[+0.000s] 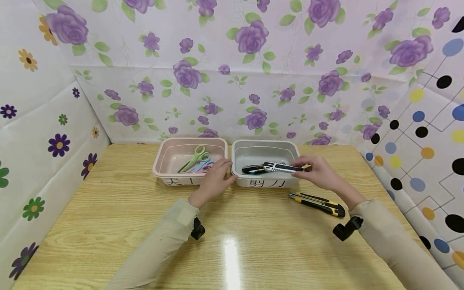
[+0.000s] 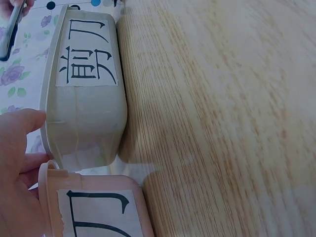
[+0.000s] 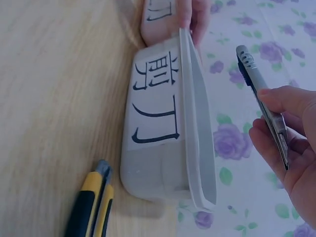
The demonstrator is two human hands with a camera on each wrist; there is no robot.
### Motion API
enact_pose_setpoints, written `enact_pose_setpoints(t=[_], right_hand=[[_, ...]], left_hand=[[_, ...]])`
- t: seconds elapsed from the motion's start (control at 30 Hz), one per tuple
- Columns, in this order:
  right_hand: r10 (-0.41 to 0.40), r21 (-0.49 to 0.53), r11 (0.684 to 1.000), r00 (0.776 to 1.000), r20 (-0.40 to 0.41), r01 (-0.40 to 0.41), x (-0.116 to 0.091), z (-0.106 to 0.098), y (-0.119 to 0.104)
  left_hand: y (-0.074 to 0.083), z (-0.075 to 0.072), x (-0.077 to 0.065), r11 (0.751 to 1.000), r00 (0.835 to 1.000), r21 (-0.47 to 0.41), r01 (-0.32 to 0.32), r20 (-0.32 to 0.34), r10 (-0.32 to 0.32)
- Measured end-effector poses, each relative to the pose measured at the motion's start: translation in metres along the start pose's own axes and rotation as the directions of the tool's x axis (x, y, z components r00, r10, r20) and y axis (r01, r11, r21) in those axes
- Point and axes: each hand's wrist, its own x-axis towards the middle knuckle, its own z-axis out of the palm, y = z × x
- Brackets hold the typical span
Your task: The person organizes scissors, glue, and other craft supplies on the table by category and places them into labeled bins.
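My right hand [image 1: 314, 171] pinches a silver-and-black utility knife [image 1: 279, 167] between thumb and fingers, over the right side of the grey bin [image 1: 266, 143]. The right wrist view shows this knife [image 3: 264, 94] tilted, above the bin's rim. A dark utility knife [image 1: 251, 169] lies inside the grey bin, partly overlapped by the held one. My left hand [image 1: 216, 179] rests where the two bins meet, its thumb touching the grey bin's near left corner. Beside its fingers is the pink bin [image 1: 170, 175], with green, blue and pink scissors [image 1: 197, 159] in it.
A yellow-and-black utility knife [image 1: 319, 204] lies on the wooden table [image 1: 253, 233] in front of the grey bin, below my right wrist. Both bins carry labels with black characters on their front walls. Close behind them hangs a flowered cloth [image 1: 217, 96].
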Motion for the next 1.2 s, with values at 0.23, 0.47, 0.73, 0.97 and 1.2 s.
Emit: enact_pose_setpoints(t=[0.23, 0.47, 0.73, 0.97, 1.2], right_hand=[[0.061, 0.0, 0.998, 0.998, 0.01, -0.061, 0.021, 0.003, 0.009], [0.086, 0.004, 0.996, 0.996, 0.0, -0.086, 0.039, 0.008, 0.019], [0.083, 0.007, 0.997, 0.997, -0.003, -0.083, 0.051, 0.015, 0.031], [0.057, -0.005, 0.998, 0.998, -0.005, -0.057, 0.057, 0.023, 0.041], [0.075, 0.008, 0.997, 0.997, 0.028, -0.075, 0.066, 0.032, 0.048]], left_hand=[[0.0, 0.0, 0.0, 1.0, 1.0, -0.013, 0.001, 0.003, -0.001], [0.0, -0.001, 0.0, 1.0, 1.0, 0.0, -0.012, -0.001, 0.012], [-0.001, 0.0, 0.0, 1.0, 1.0, 0.004, -0.008, 0.002, 0.008], [-0.001, 0.0, 0.0, 1.0, 1.0, -0.001, -0.01, -0.005, 0.01], [0.0, -0.001, 0.0, 1.0, 1.0, -0.004, -0.014, -0.012, 0.014]])
